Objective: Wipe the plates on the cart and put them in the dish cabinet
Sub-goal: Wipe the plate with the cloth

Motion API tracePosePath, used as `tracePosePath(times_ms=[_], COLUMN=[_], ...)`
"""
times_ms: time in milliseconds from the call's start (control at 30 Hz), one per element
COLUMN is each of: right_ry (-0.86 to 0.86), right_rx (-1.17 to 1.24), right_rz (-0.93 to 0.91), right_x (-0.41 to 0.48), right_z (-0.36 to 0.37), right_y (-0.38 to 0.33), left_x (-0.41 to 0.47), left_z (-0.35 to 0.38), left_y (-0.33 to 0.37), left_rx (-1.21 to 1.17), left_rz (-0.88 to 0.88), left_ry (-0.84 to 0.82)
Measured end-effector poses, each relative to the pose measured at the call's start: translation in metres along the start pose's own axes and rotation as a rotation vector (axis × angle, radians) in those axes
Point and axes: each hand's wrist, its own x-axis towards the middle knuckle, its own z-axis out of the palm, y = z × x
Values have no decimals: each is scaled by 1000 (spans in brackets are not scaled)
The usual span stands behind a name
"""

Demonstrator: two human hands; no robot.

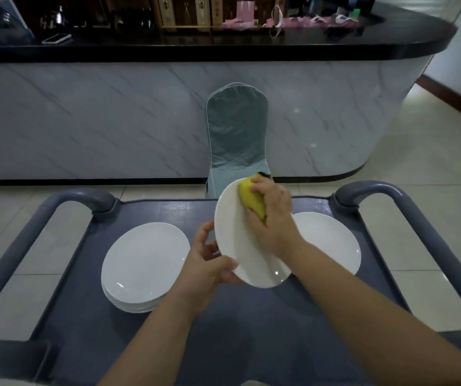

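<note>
My left hand (209, 263) grips the lower left rim of a white plate (234, 243), which is held tilted above the blue-grey cart (251, 330). My right hand (272, 215) holds a yellow cloth (251, 197) and presses it on the plate's upper face. A stack of white plates (143, 266) lies on the cart at the left. Another white plate (329, 240) lies flat on the cart at the right, partly hidden by my right forearm. No dish cabinet is in view.
The cart has curved grey handles at the left (28, 232) and right (430, 238). Behind it stands a chair with a teal cover (237, 135) against a marble-faced counter (112, 121) with a black top carrying bottles and pink items. Tiled floor lies all around.
</note>
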Motion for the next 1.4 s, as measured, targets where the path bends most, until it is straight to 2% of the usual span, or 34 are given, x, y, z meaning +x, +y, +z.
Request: tracePosePath(times_ms=[67,133,200,333,433,500,600,667,800,933,1033,1100,1167,1233,1300,1400], right_ry=[-90,-254,-350,-338,-358,-440,-580,-626,-508,-277,-198,-137,-40,-88,-283,-386], right_rx=[54,45,1,-16,43,80,85,54,16,169,236,213,67,-41,-13,-111], right_rz=[-176,-291,-276,-122,-239,-335,-430,-461,-425,-375,-311,-230,-161,-137,-65,-32], right_x=[-28,-68,-94,-76,-34,-10,14,25,36,36,34,29,23,17,10,6], right_z=[6,2,-13,-49,-67,-71,-69,-68,-71,-64,-48,-34,-24,-20,-18,-11], right_y=[-19,-8,16,31,4,-22,-46,-45,-28,-26,-28,-24,-23,-26,-36,-45], left_x=[2,2,0,8,24,33,39,37,27,27,29,30,33,35,34,31], left_z=[-8,-17,-22,-25,-30,-29,-22,-20,-20,-23,-25,-26,-29,-32,-32,-27], left_y=[6,14,21,42,59,63,65,67,68,68,67,67,68,68,67,63], left_rx=[10,20,73,264,518,726,1057,1129,1159,1169,1212,1229,1201,1159,1154,1309], left_rz=[24,45,71,147,215,286,371,396,495,473,492,494,482,481,530,730], left_ry=[25,56,92,305,402,399,297,230,174,153,135,129,162,211,228,201])
